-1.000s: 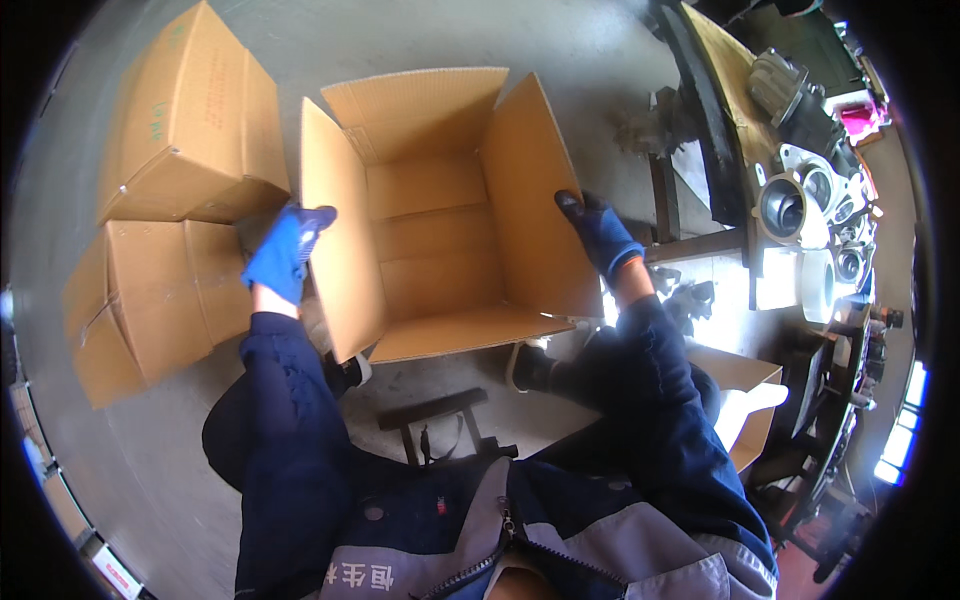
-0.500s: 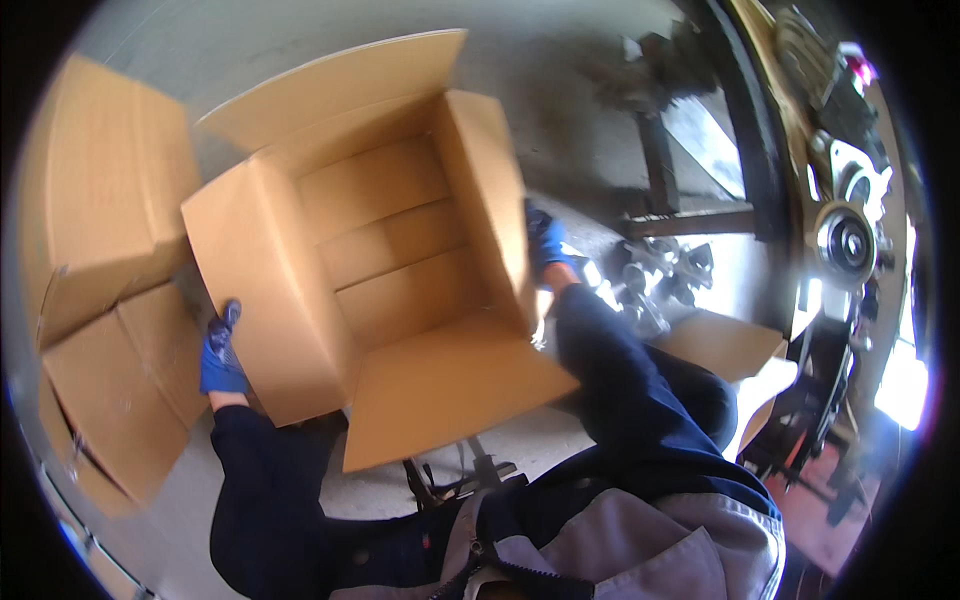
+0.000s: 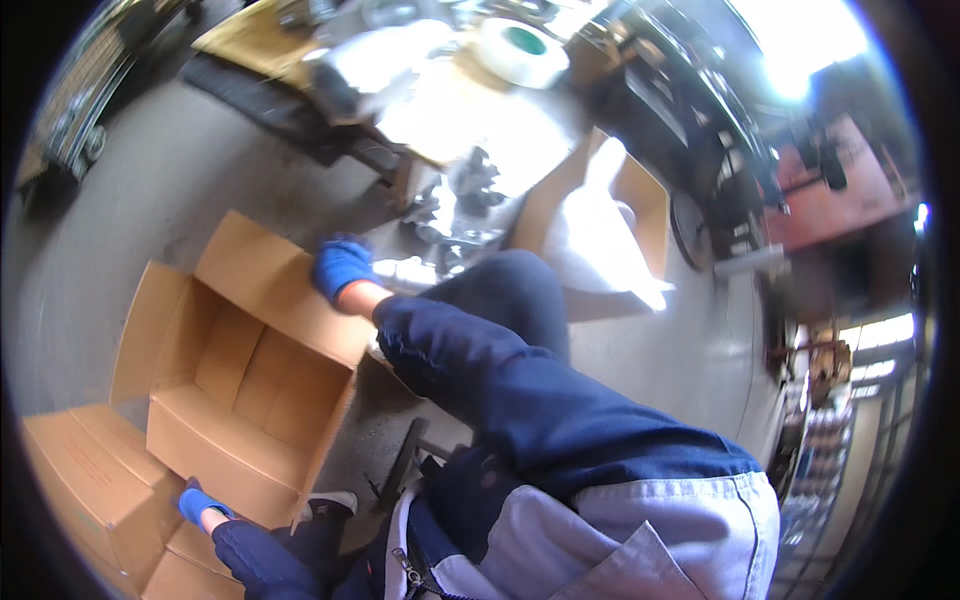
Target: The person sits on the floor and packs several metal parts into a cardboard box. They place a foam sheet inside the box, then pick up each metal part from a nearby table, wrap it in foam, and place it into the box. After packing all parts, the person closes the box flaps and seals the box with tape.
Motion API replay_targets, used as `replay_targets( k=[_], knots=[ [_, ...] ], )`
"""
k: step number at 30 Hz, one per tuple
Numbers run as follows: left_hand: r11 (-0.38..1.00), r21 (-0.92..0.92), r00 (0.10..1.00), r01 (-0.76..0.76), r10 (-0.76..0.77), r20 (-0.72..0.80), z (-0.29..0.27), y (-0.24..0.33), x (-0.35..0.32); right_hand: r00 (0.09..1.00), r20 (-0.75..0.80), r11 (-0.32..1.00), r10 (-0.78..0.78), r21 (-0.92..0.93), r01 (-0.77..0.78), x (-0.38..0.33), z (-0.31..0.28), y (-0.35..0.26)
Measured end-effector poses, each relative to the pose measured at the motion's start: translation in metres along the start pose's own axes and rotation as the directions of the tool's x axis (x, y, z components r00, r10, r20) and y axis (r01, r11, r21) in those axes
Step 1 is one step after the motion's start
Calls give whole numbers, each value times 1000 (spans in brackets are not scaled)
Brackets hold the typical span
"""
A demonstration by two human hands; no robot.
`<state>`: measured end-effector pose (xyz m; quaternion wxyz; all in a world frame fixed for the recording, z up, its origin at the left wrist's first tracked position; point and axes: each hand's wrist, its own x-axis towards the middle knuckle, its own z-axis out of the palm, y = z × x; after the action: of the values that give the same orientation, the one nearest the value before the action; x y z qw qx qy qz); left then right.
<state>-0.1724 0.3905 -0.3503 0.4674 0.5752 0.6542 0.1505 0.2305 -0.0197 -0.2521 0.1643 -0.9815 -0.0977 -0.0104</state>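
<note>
An open, empty cardboard box (image 3: 285, 385) stands at the left with its flaps folded outward. My left hand (image 3: 203, 503), in a blue glove, is at the box's near left side, its thumb lying over the flap's edge; its other fingers are hidden. My right hand (image 3: 345, 268), also gloved in blue, is at the flap on the far right side of the box. Motion blurs its fingers, and I cannot tell whether it touches the flap. Just beyond that hand lie shiny metal parts (image 3: 455, 215), heaped on the floor.
A closed cardboard box (image 3: 100, 480) stands at the left beside the open one. Right of my knee is another cardboard box (image 3: 650, 215) with white plastic sheeting (image 3: 595, 235) in it. A workbench with a white roll (image 3: 520, 52) is ahead; a wheeled cart (image 3: 75, 110) stands far left.
The view has swung right, so the open box now appears lower left. My right hand has gone from the box's right wall to its far right flap. The left hand stays at the box.
</note>
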Motion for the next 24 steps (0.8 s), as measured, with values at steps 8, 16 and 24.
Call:
replay_targets(
  k=[8,16,24],
  knots=[
    [887,-270,924,-376,381,-35,-13,142,-54,869,-430,839,-246,354,413,-140,-297,88],
    [549,-437,502,-713,834,229,57,272,-215,924,14,883,382,-300,-361,-186,-375,358],
    [-358,-703,-605,-615,785,130,157,372,-605,727,-522,879,-446,-99,467,-176,-496,265]
  ],
)
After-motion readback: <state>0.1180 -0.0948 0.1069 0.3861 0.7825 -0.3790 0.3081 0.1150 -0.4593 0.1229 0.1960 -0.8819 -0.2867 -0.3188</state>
